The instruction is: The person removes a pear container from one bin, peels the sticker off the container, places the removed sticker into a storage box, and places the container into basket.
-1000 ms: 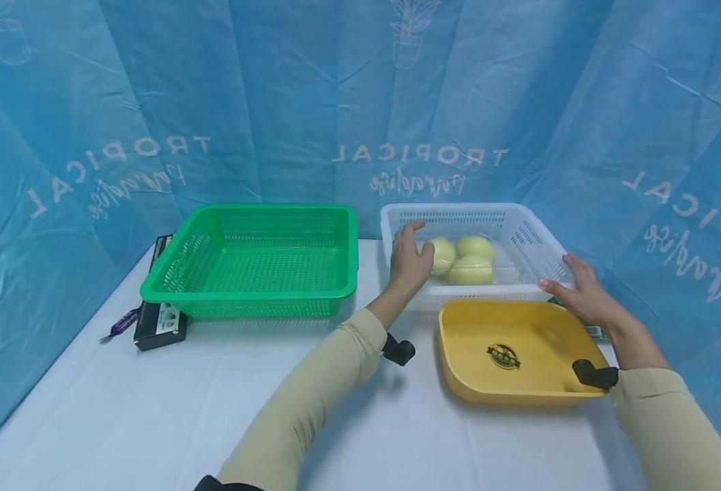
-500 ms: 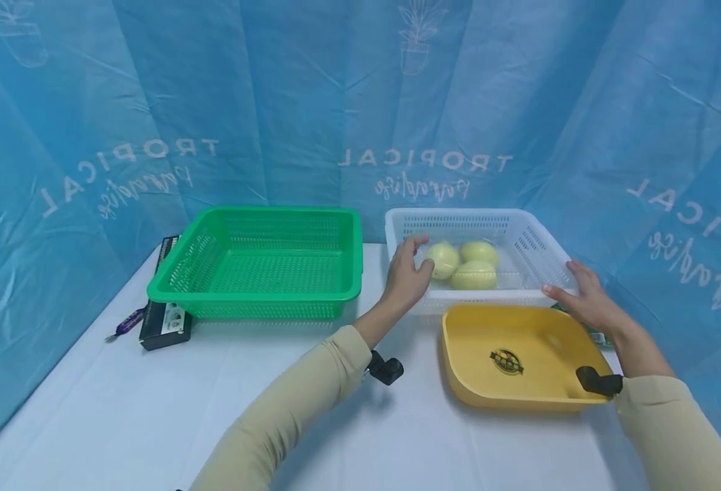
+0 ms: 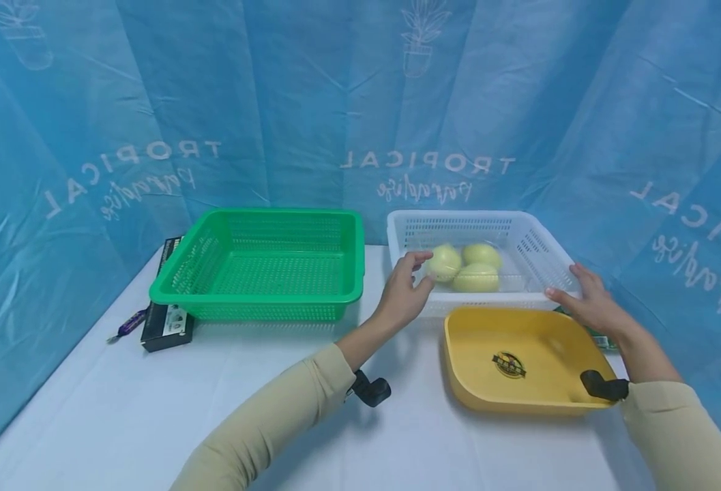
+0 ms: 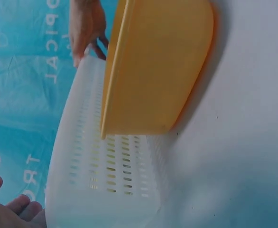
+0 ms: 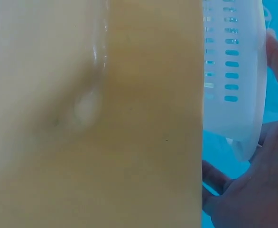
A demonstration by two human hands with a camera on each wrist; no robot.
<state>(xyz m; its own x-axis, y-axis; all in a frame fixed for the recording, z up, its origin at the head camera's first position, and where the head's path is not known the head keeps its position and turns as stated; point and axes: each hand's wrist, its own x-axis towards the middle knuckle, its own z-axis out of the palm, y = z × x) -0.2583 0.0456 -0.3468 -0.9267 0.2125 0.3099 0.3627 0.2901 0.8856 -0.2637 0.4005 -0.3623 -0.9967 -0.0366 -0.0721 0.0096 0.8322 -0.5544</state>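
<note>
Inside the white slotted plastic basket [image 3: 489,300] lie three pale yellow-green round items [image 3: 443,262], with what looks like clear plastic around them. My right hand [image 3: 590,300] grips the basket's front right corner; in the right wrist view its thumb lies on the rim and its fingers reach behind the wall. My left hand [image 3: 403,293] is at the basket's front left corner, fingers loosely bent and holding nothing. Part of this left hand [image 4: 11,209] shows at the lower left of its wrist view; whether it touches the rim I cannot tell.
In front of the white basket stands a yellow tub [image 3: 520,341] with a round logo. A green slotted basket [image 3: 258,300] is on the left, beside a black box [image 3: 166,327] and a purple-wrapped item [image 3: 129,324]. A blue curtain [image 3: 299,102] hangs behind.
My left hand has drawn back towards me from inside the white basket to its front left corner. The right hand keeps its grip. The view has shifted slightly.
</note>
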